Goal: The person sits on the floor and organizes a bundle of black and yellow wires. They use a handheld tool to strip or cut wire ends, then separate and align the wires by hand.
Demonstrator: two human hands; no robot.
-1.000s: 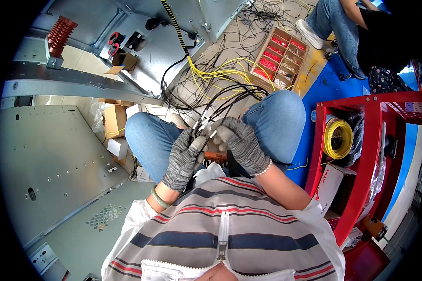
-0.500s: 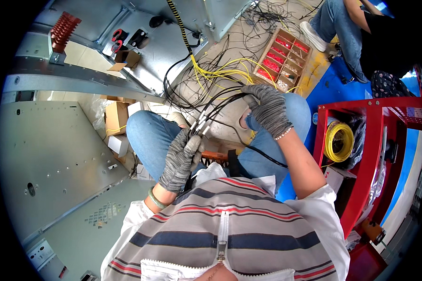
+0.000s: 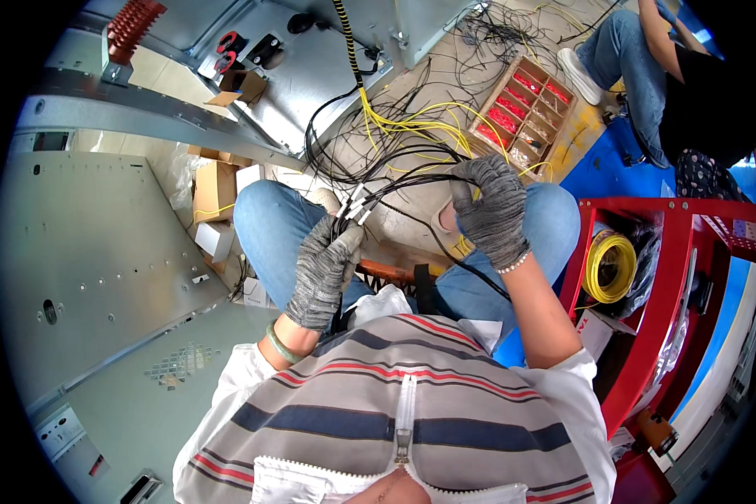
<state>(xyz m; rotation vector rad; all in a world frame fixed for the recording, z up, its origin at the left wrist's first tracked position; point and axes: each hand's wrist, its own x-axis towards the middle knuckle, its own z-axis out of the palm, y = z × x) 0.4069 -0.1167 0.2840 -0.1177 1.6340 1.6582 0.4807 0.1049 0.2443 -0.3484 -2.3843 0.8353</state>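
Note:
Both my hands wear grey knitted gloves. My left hand (image 3: 321, 267) is closed around a bunch of black wires, and white sleeves (image 3: 357, 206) show on the wires just above its fingers. From there the black wires (image 3: 407, 179) arc over to the right. My right hand (image 3: 491, 206) has its fingers curled around the same wires farther along. Beyond my hands, yellow wires (image 3: 412, 126) fan out from a bundle wrapped in yellow-and-black spiral (image 3: 344, 38). How the wire ends sit inside my left fist is hidden.
A divided wooden box (image 3: 525, 113) of red and pale small parts lies on the floor at the far right. A red shelf (image 3: 634, 336) with a yellow wire coil (image 3: 609, 267) stands right. Metal cabinet panels (image 3: 101, 269) rise at left. Another person (image 3: 626, 63) sits at the far right.
My right hand has shifted slightly right and nearer along the wires, its fingers curling in more. My left hand keeps its hold. The whole view has shifted a little.

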